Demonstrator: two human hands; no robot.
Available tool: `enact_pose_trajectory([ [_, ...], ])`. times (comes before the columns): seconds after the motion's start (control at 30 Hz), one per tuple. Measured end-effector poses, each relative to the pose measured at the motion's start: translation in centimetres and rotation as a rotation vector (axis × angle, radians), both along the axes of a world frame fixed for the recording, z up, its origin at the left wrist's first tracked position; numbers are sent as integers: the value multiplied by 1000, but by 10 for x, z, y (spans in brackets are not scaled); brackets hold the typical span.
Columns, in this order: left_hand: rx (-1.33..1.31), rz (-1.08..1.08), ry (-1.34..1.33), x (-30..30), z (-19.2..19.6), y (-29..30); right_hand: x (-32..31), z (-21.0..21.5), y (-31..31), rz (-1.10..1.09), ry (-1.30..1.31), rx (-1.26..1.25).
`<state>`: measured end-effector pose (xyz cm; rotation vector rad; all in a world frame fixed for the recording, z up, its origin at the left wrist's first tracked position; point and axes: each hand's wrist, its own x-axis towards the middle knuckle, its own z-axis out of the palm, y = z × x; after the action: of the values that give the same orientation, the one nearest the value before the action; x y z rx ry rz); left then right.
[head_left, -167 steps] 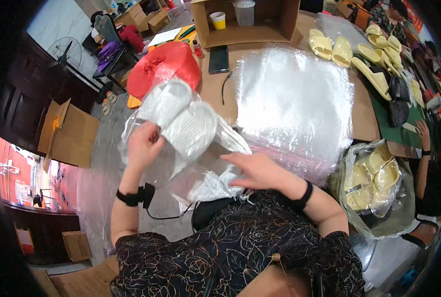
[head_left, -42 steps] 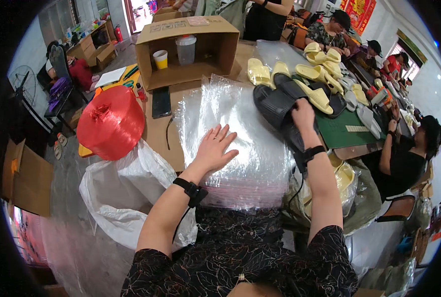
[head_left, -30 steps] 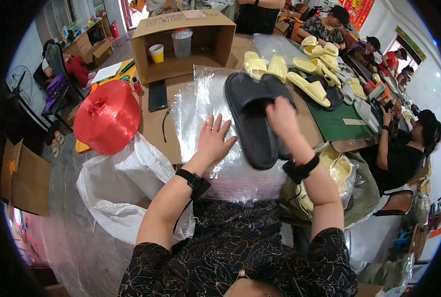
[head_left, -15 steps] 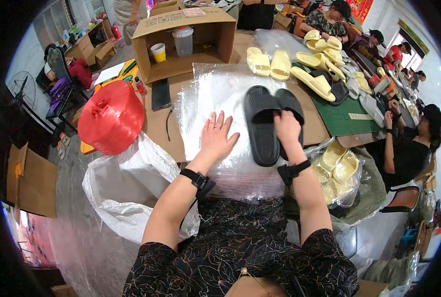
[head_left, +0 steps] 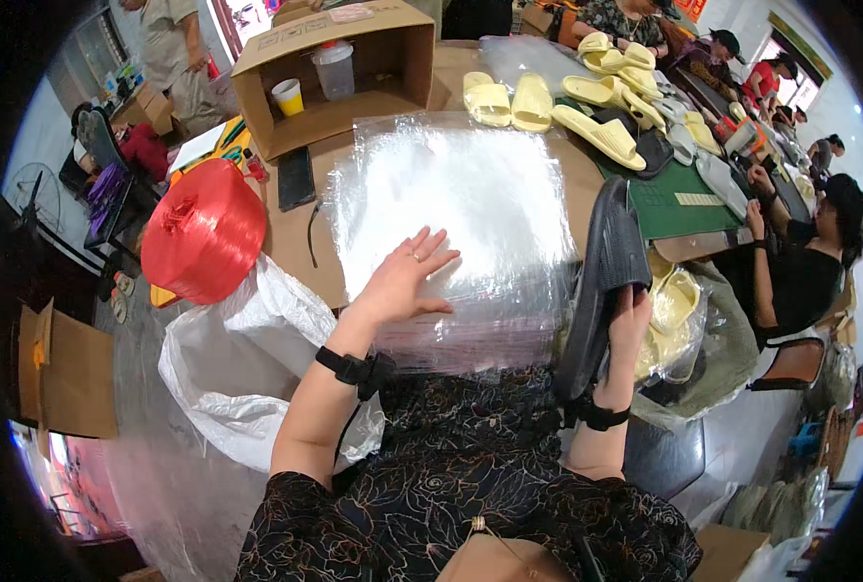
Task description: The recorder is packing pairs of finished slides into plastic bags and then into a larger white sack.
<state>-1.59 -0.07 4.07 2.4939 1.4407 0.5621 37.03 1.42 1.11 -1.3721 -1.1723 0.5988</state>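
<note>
A stack of clear plastic bags (head_left: 470,204) lies on the table in front of me. Over its left part my left hand (head_left: 407,279) is spread, fingers apart, holding nothing. Off the stack's right edge, my right hand (head_left: 631,320) grips a black slide slipper (head_left: 591,301), its fingers under the strap. That slipper is turned up on its side, toe pointing away from me. Whether a second black slipper is behind it, I cannot tell. Just right of the held slipper sits a bag of pale yellow slippers (head_left: 672,310), partly hidden.
At the left are a red roll of plastic twine (head_left: 204,231), a white woven sack (head_left: 247,359) and a phone (head_left: 296,178). An open cardboard box (head_left: 257,131) holds cups. Several yellow slippers (head_left: 601,136) lie on and near a green mat (head_left: 674,218). People sit along the right.
My right hand has lifted black footwear off the bag stack, moved it right and nearer me, and turned it on its side. My left hand has shifted slightly nearer me.
</note>
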Motion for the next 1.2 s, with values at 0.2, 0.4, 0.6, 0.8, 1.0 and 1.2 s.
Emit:
enact_pose_trajectory([
  [0.2, 61, 136, 54, 15, -28, 7, 0, -7, -4, 13, 346, 66],
  [0.4, 28, 227, -50, 17, -32, 15, -15, 12, -17, 132, 57, 94],
  [0.6, 83, 153, 98, 26, -5, -5, -19, 10, -15, 135, -73, 75],
  [0.8, -105, 146, -81, 15, -9, 7, -31, 19, -18, 186, -48, 155],
  [1.0, -374, 78, -516, 9, 10, 15, -31, 3, -20, 95, -393, 410],
  [1.2, -657, 150, -887, 2, 12, 17, -36, 9, -21, 171, -235, 273],
])
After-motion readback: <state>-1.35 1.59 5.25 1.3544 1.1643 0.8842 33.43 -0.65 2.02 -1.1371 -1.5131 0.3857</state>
